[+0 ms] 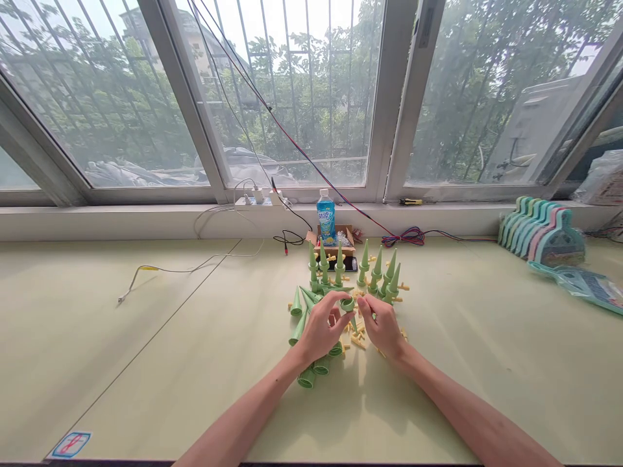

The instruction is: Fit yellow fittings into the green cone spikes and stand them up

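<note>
My left hand [321, 327] grips a green plastic cone spike [347, 303], its round open end up and its point down, between thumb and fingers. Close beside it on the right, my right hand [383, 325] is closed in a pinch; what its fingertips hold is hidden. Under and between both hands lie small yellow T-shaped valve pieces [358, 344]. Several loose green cones [298, 329] lie around my left hand, some partly covered by it. Behind the hands, green spikes [363, 266] with yellow side pieces stand upright in two groups.
A blue-labelled bottle [326, 217] stands by a small cardboard box [346, 235], with a dark phone-like slab [349, 264] in front. Coiled cable [409, 237] and a power strip [253, 200] are near the windowsill. Pastel hangers [540, 230] stand far right; a white cable [170, 270] crosses the left.
</note>
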`<state>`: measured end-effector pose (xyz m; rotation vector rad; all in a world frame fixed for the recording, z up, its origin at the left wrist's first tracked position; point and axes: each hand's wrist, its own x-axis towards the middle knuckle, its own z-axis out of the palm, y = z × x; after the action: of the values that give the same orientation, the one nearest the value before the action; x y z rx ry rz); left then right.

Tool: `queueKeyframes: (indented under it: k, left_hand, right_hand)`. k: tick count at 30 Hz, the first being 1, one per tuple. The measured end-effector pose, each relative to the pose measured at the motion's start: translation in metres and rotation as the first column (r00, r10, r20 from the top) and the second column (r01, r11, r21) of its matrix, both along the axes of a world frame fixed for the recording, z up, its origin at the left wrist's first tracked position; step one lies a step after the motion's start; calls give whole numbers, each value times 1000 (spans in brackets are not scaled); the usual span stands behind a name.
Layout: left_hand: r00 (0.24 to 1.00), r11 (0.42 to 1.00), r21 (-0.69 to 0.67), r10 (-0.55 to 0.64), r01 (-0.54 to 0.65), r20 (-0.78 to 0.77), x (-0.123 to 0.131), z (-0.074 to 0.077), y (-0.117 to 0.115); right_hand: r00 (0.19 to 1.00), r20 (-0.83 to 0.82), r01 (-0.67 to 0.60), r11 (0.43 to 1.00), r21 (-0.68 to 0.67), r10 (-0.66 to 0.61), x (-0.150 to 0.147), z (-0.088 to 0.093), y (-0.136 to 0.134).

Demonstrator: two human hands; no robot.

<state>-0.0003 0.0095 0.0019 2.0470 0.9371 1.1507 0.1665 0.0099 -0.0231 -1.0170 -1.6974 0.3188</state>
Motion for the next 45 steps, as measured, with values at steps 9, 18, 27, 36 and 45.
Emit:
queueKeyframes:
  k: [9,18,27,36,45]
  left_hand:
    - [987,990,-141,32,-10,156,0,3,1]
    - [955,884,-430,-58,185,291,3,9,1]
    - [954,879,-426,-97,216,284,0,5,2]
    - [968,933,-301,-135,196,210,-3,4,-1]
    - [994,982,-166,-98,90,-40,-5,0,-3]
  right_hand:
    - [998,-50,37,999,17,-36,-1,4,-5]
    - [999,-49,-19,1000,17,20,-1,6,-7]
    - [999,-44,-32,999,-28,31,1,2,-5]
    - [999,-30,-15,999,-30,14,0,-1,-3]
    - [1000,-22,-5,999,-43,4,2,-1,-1]
